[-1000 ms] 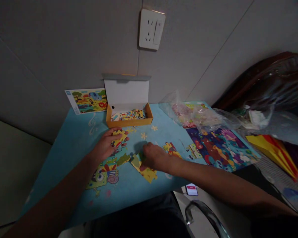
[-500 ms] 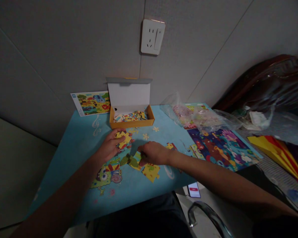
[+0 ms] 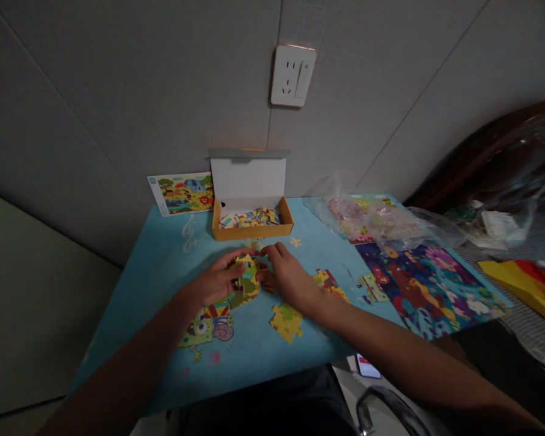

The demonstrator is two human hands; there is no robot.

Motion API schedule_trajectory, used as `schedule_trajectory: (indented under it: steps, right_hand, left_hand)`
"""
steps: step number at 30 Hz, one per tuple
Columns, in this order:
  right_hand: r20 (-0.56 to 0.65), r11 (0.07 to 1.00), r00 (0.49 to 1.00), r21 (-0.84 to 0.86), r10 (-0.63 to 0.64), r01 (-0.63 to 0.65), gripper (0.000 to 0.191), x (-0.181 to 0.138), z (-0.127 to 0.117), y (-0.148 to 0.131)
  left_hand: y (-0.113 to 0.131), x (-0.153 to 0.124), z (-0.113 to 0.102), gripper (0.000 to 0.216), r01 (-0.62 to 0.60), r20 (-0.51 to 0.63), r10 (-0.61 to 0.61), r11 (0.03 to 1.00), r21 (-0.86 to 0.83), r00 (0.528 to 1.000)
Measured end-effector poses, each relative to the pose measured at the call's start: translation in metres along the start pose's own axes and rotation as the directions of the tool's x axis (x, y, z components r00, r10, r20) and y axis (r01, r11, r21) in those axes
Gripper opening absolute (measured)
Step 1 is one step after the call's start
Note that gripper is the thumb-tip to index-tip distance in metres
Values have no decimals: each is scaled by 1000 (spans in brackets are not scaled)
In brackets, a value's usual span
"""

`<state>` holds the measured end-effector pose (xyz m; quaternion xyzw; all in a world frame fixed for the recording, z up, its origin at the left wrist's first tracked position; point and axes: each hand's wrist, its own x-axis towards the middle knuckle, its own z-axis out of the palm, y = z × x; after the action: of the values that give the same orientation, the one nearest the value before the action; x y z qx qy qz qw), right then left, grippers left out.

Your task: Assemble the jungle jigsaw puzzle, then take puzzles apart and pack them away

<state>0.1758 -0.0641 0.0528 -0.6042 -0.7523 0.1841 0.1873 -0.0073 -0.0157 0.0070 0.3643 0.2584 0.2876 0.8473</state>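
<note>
My left hand (image 3: 220,278) is closed around a small stack of jigsaw pieces (image 3: 249,271), yellow and green, held just above the table. My right hand (image 3: 281,274) meets the stack's right edge, its thumb and fingers bent against the pieces. Below and to the right lies a loose yellow jigsaw piece (image 3: 287,322) with a green patch. More joined-looking pieces (image 3: 329,283) in red and yellow rest beyond my right wrist, partly covered by the forearm.
An orange box (image 3: 253,232) with its lid raised holds many jigsaw pieces at the back. A picture card (image 3: 186,194) leans beside it. Crumpled clear plastic bags (image 3: 386,221) and a dark blue sea-scene picture (image 3: 429,284) lie at the right. A phone (image 3: 369,367) sits below the table edge.
My right hand has risen from the green pieces on the table to the stack in my left hand, which now shows a green piece in front. The view has shifted slightly left.
</note>
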Motion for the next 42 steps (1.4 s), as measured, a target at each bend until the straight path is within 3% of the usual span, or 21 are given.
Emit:
schedule_trajectory:
  steps: [6, 9, 12, 15, 18, 23, 28, 34, 36, 39, 42]
  right_hand:
    - [8, 993, 993, 1, 115, -115, 37, -6, -10, -5]
    - [140, 992, 982, -47, 124, -119, 48, -20, -16, -6]
    - [300, 959, 930, -248, 211, -138, 65, -44, -5, -7]
    - [227, 883, 931, -439, 288, -166, 74, -64, 18, -4]
    - [143, 885, 970, -452, 198, -114, 72, -74, 34, 6]
    - [-14, 885, 1000, -465, 18, -23, 67, -82, 38, 23]
    - [-61, 929, 992, -362, -108, 79, 40, -87, 38, 31]
    - [-10, 948, 973, -227, -231, 223, 35, -46, 44, 2]
    - [-12, 954, 981, -236, -191, 183, 40, -20, 50, -13]
    - [-43, 946, 989, -301, -138, 119, 44, 11, 59, -28]
    - [-85, 943, 987, -315, -138, 105, 45, 24, 65, -30]
  left_hand:
    - [1, 5, 0, 26, 116, -198, -133, 989, -97, 971]
    - [7, 7, -4, 37, 42, -214, -58, 996, -76, 975]
    - [14, 7, -8, 36, -52, -279, 26, 995, -87, 960]
    - [19, 8, -11, 34, -114, -330, 75, 988, -101, 941]
    - [21, 9, -17, 35, -146, -329, 105, 984, -103, 939]
    - [22, 11, -28, 33, -183, -336, 141, 978, -96, 931]
    - [23, 13, -31, 32, -208, -338, 161, 972, -108, 927]
    - [24, 12, -27, 32, -221, -354, 179, 972, -83, 918]
    - [25, 11, -25, 35, -265, -363, 228, 962, -57, 904]
    - [28, 8, -25, 38, -370, -388, 339, 929, -7, 857]
    - [30, 5, -28, 39, -449, -445, 415, 893, 32, 794]
